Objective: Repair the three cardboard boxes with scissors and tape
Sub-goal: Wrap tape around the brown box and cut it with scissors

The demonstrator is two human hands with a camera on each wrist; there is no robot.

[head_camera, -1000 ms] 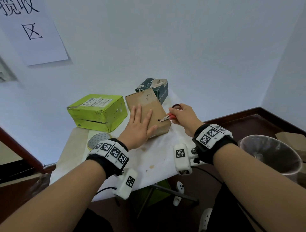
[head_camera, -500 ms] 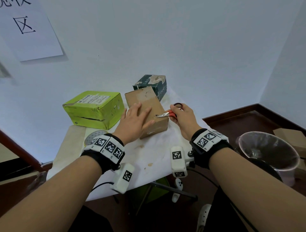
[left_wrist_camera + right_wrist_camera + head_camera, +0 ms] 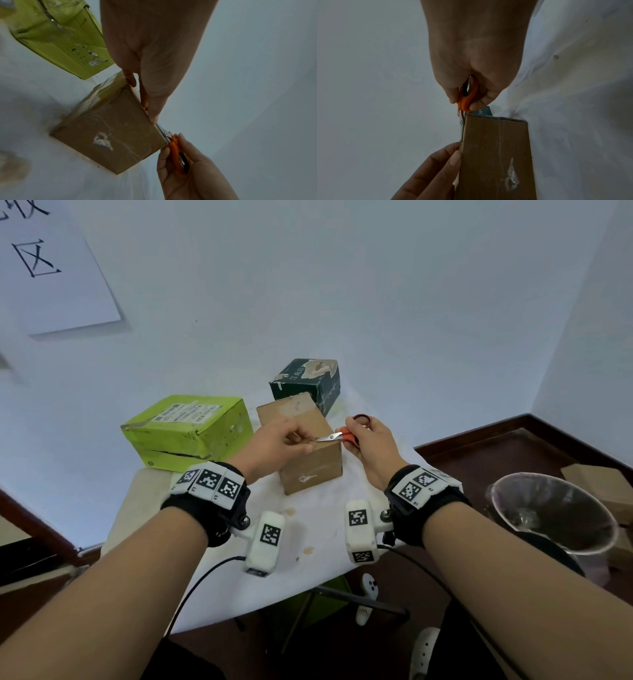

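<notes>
Scissors held at brown box top edge.
R hand gripped round orange handles, blades nearly closed; L hand fingertips pinched on box top by blade tip.

Right hand gripping orange scissors, blades along brown box edge

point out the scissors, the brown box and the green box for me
scissors (image 3: 334, 436): head view, on the metal blades just left of the orange handles.
brown box (image 3: 313, 465): head view, on its near side face.
green box (image 3: 186, 419): head view, on its top face by the shipping label.
</notes>
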